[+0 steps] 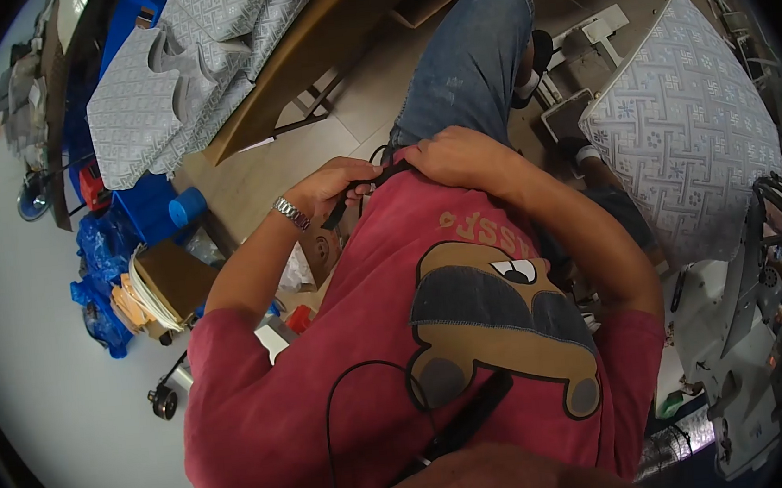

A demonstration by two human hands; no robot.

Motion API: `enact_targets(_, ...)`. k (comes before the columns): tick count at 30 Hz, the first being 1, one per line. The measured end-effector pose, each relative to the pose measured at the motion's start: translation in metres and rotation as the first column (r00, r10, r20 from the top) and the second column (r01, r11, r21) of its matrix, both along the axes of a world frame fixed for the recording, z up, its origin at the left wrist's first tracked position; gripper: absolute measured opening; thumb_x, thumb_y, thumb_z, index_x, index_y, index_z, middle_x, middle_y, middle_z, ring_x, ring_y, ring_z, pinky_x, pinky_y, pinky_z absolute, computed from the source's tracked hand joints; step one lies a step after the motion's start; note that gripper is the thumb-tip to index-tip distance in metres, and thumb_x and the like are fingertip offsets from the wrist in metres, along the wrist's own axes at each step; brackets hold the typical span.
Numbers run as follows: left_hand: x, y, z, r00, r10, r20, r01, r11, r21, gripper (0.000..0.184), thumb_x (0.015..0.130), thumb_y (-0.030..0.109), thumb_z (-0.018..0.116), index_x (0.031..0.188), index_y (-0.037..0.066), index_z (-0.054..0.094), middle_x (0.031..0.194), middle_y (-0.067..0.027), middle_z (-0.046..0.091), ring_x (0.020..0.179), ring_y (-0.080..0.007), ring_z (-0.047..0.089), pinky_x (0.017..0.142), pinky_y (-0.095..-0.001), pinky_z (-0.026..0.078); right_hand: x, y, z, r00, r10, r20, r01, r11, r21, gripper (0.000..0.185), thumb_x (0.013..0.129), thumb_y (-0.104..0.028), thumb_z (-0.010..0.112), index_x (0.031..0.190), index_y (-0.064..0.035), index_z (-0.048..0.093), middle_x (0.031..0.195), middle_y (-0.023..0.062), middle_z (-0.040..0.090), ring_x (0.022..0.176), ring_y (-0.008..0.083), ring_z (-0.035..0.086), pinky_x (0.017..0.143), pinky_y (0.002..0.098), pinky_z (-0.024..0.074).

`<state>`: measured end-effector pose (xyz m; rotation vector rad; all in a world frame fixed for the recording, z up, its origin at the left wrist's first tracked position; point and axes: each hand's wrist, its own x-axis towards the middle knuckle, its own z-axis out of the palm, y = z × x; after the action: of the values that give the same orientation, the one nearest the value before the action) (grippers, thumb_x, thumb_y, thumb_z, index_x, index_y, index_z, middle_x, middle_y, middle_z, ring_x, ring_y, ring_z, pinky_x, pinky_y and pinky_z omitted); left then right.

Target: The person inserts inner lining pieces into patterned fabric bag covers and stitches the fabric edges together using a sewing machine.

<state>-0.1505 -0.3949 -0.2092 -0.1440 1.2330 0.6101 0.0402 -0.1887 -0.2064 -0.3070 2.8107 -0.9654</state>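
Note:
At the waist, my left hand [335,184], with a metal watch [292,213] on its wrist, is closed around a black strap [336,213]. One end of the strap hangs below my fingers. My right hand [449,157] lies against the hem of the red shirt [367,283], its fingers curled at the strap's other end. Its fingertips are partly hidden there. Blue jeans [464,66] show beyond my hands. A thin black cable [330,417] loops across the shirt.
Patterned grey fabric pieces [134,122] are stacked on a brown table [299,43] at upper left. More patterned fabric [697,124] drapes at right, beside machine parts. On the left are a blue bin [148,209], blue plastic bags [105,246] and a cardboard box [175,272].

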Motion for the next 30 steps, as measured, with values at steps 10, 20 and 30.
enact_targets(10,0.006,-0.002,-0.011,0.996,-0.057,-0.07,0.064,0.993,0.096,0.017,0.102,0.025,0.067,0.098,0.009,0.066,0.079,0.0039,0.058,0.071,-0.0077,0.053,0.065,-0.0228,0.043,0.026,-0.021,-0.021,0.974,-0.209,-0.085,0.212,0.977,0.035,0.014,0.095,-0.015,0.054,0.103,-0.0041,0.059,0.087,0.0151,0.071,0.077,0.0331,0.073,0.065,0.0442,0.0573)
enact_targets(20,0.029,0.027,0.013,0.508,-0.045,-0.86,0.732,0.549,0.403,0.037,0.098,0.019,0.072,0.133,0.01,0.066,0.117,-0.0089,0.058,0.109,-0.017,0.055,0.097,-0.0307,0.046,0.032,-0.037,-0.018,0.882,-0.47,-0.047,0.471,0.882,0.021,0.011,0.095,-0.017,0.056,0.097,-0.0058,0.058,0.085,0.0135,0.071,0.073,0.0322,0.074,0.059,0.0439,0.0578)
enact_targets(30,0.029,0.024,-0.006,0.674,-0.156,-0.722,0.624,0.643,0.444,0.035,0.099,0.016,0.07,0.131,0.002,0.066,0.119,-0.0115,0.06,0.112,-0.023,0.06,0.099,-0.0335,0.048,0.028,-0.016,-0.013,0.957,-0.288,-0.041,0.29,0.955,0.059,0.018,0.096,-0.017,0.054,0.107,-0.0063,0.063,0.094,0.0123,0.069,0.087,0.03,0.072,0.073,0.0419,0.0571)
